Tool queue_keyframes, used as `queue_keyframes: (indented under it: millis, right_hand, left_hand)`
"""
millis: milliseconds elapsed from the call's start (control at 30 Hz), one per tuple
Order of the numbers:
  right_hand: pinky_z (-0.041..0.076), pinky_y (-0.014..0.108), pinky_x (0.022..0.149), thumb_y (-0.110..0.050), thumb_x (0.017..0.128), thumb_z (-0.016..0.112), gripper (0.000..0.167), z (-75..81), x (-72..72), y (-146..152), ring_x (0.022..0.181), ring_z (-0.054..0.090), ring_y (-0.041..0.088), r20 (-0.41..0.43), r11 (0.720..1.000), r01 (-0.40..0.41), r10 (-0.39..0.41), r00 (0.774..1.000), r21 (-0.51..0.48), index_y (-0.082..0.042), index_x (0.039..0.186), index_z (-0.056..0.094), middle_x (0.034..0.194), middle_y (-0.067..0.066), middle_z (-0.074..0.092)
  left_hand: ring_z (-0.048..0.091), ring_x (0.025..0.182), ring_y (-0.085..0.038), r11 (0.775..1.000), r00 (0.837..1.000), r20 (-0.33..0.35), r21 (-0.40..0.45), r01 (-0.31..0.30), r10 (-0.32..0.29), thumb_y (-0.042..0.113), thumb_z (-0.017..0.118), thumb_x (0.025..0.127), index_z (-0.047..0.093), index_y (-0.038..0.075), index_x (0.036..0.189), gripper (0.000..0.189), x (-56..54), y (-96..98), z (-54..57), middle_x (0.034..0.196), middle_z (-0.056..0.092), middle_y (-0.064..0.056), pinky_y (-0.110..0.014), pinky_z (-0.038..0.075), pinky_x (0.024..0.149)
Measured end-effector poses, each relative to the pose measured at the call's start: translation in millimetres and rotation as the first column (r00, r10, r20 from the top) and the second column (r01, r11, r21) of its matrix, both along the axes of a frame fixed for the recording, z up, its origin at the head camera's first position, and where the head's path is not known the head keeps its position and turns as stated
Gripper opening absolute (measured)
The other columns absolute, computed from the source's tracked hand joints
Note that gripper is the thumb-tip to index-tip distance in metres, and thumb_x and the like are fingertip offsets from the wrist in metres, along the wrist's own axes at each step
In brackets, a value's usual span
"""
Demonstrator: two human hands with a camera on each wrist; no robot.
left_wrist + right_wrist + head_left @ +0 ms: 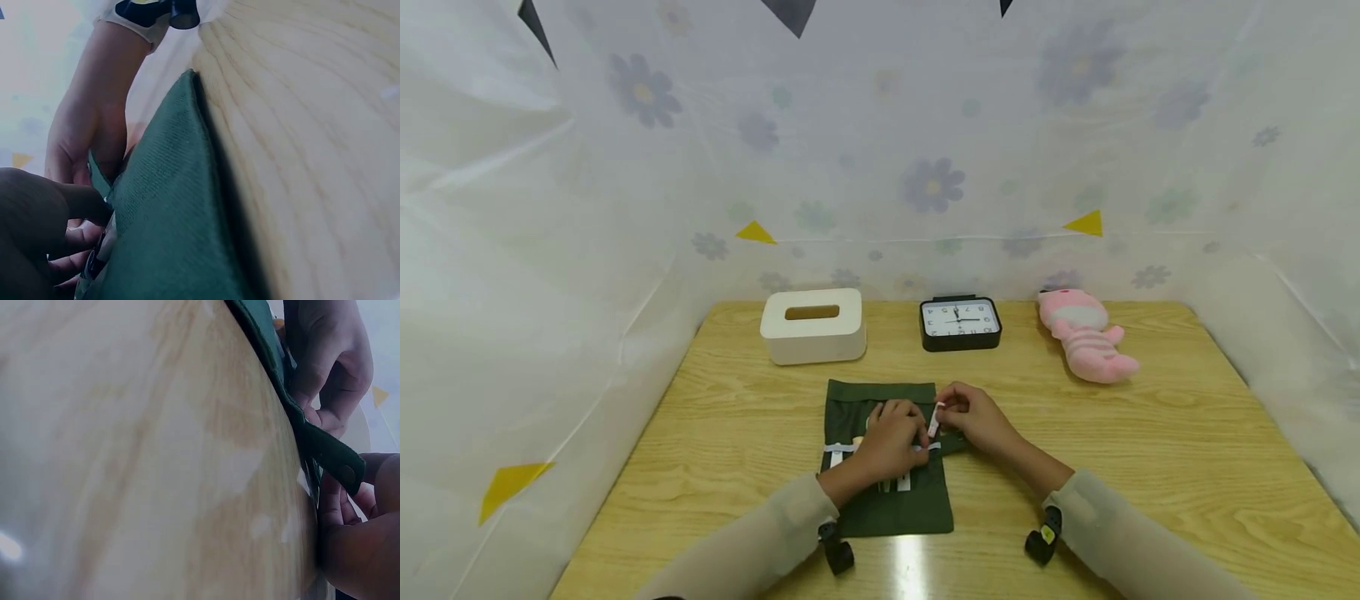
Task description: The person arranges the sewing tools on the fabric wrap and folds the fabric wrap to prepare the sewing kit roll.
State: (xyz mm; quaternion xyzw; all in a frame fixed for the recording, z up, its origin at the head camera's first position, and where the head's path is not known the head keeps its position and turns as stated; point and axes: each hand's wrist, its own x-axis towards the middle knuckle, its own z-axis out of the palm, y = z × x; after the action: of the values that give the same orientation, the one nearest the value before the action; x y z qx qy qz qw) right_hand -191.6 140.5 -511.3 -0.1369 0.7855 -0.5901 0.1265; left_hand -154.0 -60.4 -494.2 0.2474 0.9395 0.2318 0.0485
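A green cloth organizer [917, 512] lay spread on the wood-grained worktop [1157, 475], in front of the person, with a pale elastic band [935, 446] running across it. The left hand [891, 442] rested over the middle of the cloth, its fingers bent near the band; whether they gripped anything could not be told. The right hand [977, 421] was at the cloth's right edge, thumb and fingers closed narrowly on a small white item [935, 419] — held tilted, just above the band and close to the left hand's fingertips.

A white strip [837, 455] was tucked under the band at the left, and another white piece [904, 482] showed below the left hand. From the right side a green strap [954, 442] stuck out beneath the right hand; the right wrist view showed a round snap [349, 470] near its end.

Farther back stood a white box [812, 337] with an oblong opening in its top. Beside it, to the right, was a black-framed clock [960, 325] — its numerals upside down to the head camera — and beyond that lay a pink plush toy [1086, 337]. A flower-printed sheet [880, 150] hung behind the worktop.
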Motion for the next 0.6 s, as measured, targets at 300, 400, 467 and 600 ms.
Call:
queue_keyframes:
  millis: [300,400,467,600]
  right_hand:
    - [0.058,0.030,0.071,-0.001,0.098,0.068,0.016,-0.6,0.8,1.2,0.085,0.066,0.019,-0.005,1.000,0.006,-0.006,1.000,0.018,0.003,0.112,0.064,0.098,0.013,0.067]
    - [0.058,0.031,0.071,-0.001,0.098,0.068,0.016,-0.9,0.5,0.8,0.085,0.066,0.019,-0.005,1.000,0.007,-0.007,1.000,0.019,0.003,0.113,0.064,0.098,0.013,0.067]
    - [0.058,0.030,0.071,0.000,0.098,0.068,0.016,-1.1,-0.1,0.5,0.086,0.066,0.020,0.000,1.000,0.005,-0.005,1.000,0.019,0.003,0.113,0.064,0.098,0.013,0.067]
    - [0.057,0.030,0.071,0.000,0.097,0.068,0.016,-0.6,-1.2,0.2,0.085,0.066,0.018,0.006,1.000,0.007,-0.008,1.000,0.015,0.003,0.113,0.064,0.098,0.012,0.067]
  left_hand:
    - [0.052,0.109,-0.017,0.998,0.998,-0.016,-0.017,0.052,-0.053,0.018,0.079,0.090,0.071,0.021,0.083,0.011,-2.0,-1.2,-0.7,0.116,0.058,0.003,-0.039,0.047,0.096]
    - [0.049,0.107,-0.015,0.998,0.998,0.005,-0.002,0.064,-0.064,0.018,0.079,0.089,0.071,0.021,0.083,0.011,-4.3,-2.1,-0.7,0.113,0.055,0.004,-0.036,0.045,0.090]
    - [0.047,0.108,-0.016,0.998,0.998,0.029,0.014,0.062,-0.062,0.018,0.080,0.089,0.071,0.021,0.081,0.012,-5.6,-2.6,-0.6,0.113,0.054,0.004,-0.038,0.043,0.092]
    - [0.045,0.110,-0.016,0.998,0.997,0.053,0.033,0.055,-0.056,0.018,0.079,0.088,0.069,0.022,0.080,0.014,-7.0,-2.5,-2.4,0.116,0.054,0.004,-0.040,0.041,0.095]
